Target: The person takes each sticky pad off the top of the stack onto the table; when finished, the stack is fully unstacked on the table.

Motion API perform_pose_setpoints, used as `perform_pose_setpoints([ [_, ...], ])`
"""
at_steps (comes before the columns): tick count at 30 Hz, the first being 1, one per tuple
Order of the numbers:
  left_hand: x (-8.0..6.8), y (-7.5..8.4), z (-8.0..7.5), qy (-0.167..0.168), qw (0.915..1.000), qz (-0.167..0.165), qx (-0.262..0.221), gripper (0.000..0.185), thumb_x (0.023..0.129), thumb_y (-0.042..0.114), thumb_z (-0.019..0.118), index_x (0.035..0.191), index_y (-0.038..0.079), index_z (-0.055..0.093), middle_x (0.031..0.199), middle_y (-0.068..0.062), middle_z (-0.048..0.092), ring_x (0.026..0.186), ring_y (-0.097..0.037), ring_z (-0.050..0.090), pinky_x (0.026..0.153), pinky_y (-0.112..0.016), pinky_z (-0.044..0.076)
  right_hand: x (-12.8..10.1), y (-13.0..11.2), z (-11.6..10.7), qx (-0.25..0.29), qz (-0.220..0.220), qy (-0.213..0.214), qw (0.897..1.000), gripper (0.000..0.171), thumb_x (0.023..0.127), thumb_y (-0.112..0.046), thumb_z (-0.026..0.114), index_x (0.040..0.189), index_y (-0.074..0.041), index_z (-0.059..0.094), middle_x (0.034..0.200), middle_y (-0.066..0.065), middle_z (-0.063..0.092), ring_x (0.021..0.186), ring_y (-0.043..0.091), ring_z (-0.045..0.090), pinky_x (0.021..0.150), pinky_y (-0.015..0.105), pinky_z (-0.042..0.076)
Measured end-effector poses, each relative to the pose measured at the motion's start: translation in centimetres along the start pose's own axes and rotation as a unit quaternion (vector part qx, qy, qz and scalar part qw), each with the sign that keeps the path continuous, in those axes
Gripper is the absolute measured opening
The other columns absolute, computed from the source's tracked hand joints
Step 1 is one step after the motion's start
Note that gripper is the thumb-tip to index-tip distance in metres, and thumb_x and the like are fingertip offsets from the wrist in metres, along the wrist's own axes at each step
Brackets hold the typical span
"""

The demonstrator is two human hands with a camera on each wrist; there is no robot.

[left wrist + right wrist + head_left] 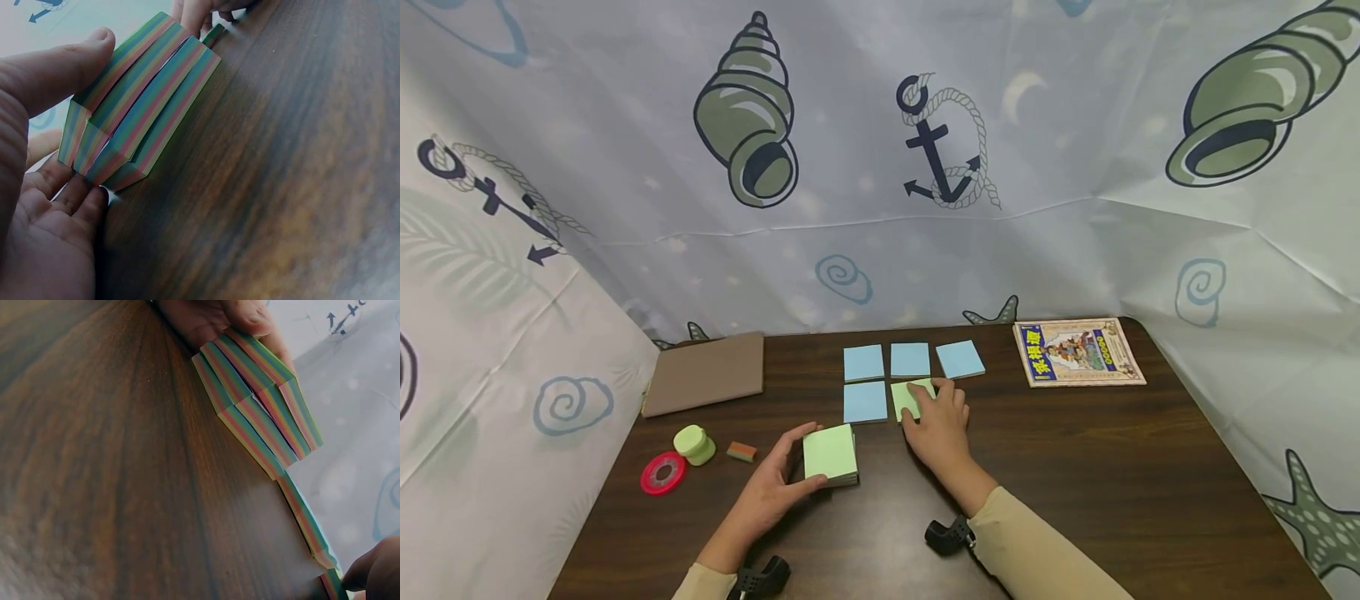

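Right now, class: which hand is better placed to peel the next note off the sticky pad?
Probably the right hand: it only presses flat on the green note beside the blue notes. The left hand grips the sticky pad, steadying it.

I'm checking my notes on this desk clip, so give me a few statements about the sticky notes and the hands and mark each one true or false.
1. The left hand holds the pad of sticky notes. True.
2. Five blue notes lie on the table. False: four blue notes lie there, plus one green note.
3. The right hand rests on the green note. True.
4. The booklet lies at the left edge of the table. False: it lies at the far right; the brown folder is on the left.
5. The red ring sits on top of the pad. False: it lies on the table to the left of the pad.
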State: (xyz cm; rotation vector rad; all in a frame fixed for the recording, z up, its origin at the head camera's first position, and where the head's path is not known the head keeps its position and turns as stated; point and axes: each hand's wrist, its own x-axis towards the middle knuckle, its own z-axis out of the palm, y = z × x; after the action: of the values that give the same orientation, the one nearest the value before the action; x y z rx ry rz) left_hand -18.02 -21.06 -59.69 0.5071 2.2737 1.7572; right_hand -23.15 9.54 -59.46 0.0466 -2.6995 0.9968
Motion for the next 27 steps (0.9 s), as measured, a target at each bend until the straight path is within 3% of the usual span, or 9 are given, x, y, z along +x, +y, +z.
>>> perform_pose_setpoints([
  [10, 0.11, -0.02, 0.03, 0.003, 0.9999, 0.007, 0.009, 0.089, 0.099, 0.022, 0.084, 0.17, 0.012, 0.031, 0.175, -0.016, 0.036, 0.162, -0.039, 0.033, 0.112, -0.006, 0.037, 0.12, 0.34, 0.24, 0.031, -0.009, 0.018, 0.999, 0.042, 0.102, -0.024, 0.077, 0.142, -0.013, 0.07, 0.151, 0.027, 0.046, 0.129, 0.043, 0.042, 0.102, 0.06, 0.036],
  [16, 0.07, -0.03, 0.0, 0.005, 0.9999, 0.007, 0.01, 0.089, 0.098, 0.022, 0.084, 0.17, 0.013, 0.032, 0.175, -0.014, 0.037, 0.162, -0.037, 0.033, 0.113, -0.006, 0.036, 0.3, 0.46, 0.51, 0.123, -0.028, 0.044, 0.991, 0.036, 0.101, -0.017, 0.076, 0.137, -0.013, 0.071, 0.142, 0.019, 0.047, 0.119, 0.035, 0.043, 0.099, 0.05, 0.041],
  [18, 0.04, -0.02, 0.01, 0.005, 0.9999, 0.005, 0.011, 0.09, 0.098, 0.022, 0.084, 0.17, 0.013, 0.032, 0.175, -0.014, 0.037, 0.162, -0.037, 0.033, 0.113, -0.005, 0.036, 0.3, 0.34, 0.45, 0.164, -0.04, 0.053, 0.984, 0.034, 0.102, -0.014, 0.075, 0.135, -0.011, 0.072, 0.135, 0.018, 0.049, 0.115, 0.033, 0.047, 0.095, 0.045, 0.045],
  [22, -0.02, -0.01, 0.01, 0.004, 0.9999, 0.004, 0.009, 0.09, 0.098, 0.022, 0.084, 0.17, 0.013, 0.031, 0.175, -0.015, 0.036, 0.162, -0.037, 0.033, 0.113, -0.006, 0.036, 0.24, 0.0, 0.18, 0.253, -0.069, 0.05, 0.964, 0.031, 0.103, -0.01, 0.074, 0.134, -0.007, 0.072, 0.114, 0.014, 0.06, 0.087, 0.024, 0.058, 0.078, 0.03, 0.049],
  [25, -0.03, -0.01, 0.01, 0.003, 1.0, 0.004, 0.007, 0.09, 0.099, 0.022, 0.084, 0.171, 0.013, 0.031, 0.175, -0.015, 0.036, 0.162, -0.037, 0.033, 0.113, -0.006, 0.037, 0.02, -0.27, 0.08, 0.325, -0.092, 0.001, 0.941, 0.032, 0.105, -0.011, 0.073, 0.136, -0.006, 0.069, 0.098, 0.01, 0.065, 0.067, 0.013, 0.053, 0.062, 0.023, 0.046],
  [27, -0.01, -0.01, 0.01, 0.003, 0.9999, 0.006, 0.009, 0.09, 0.099, 0.022, 0.084, 0.171, 0.013, 0.031, 0.175, -0.015, 0.036, 0.162, -0.037, 0.034, 0.113, -0.006, 0.037, -0.25, -0.43, 0.1, 0.374, -0.099, -0.051, 0.921, 0.034, 0.106, -0.012, 0.072, 0.139, -0.006, 0.067, 0.093, 0.01, 0.064, 0.063, 0.008, 0.05, 0.058, 0.022, 0.045],
])
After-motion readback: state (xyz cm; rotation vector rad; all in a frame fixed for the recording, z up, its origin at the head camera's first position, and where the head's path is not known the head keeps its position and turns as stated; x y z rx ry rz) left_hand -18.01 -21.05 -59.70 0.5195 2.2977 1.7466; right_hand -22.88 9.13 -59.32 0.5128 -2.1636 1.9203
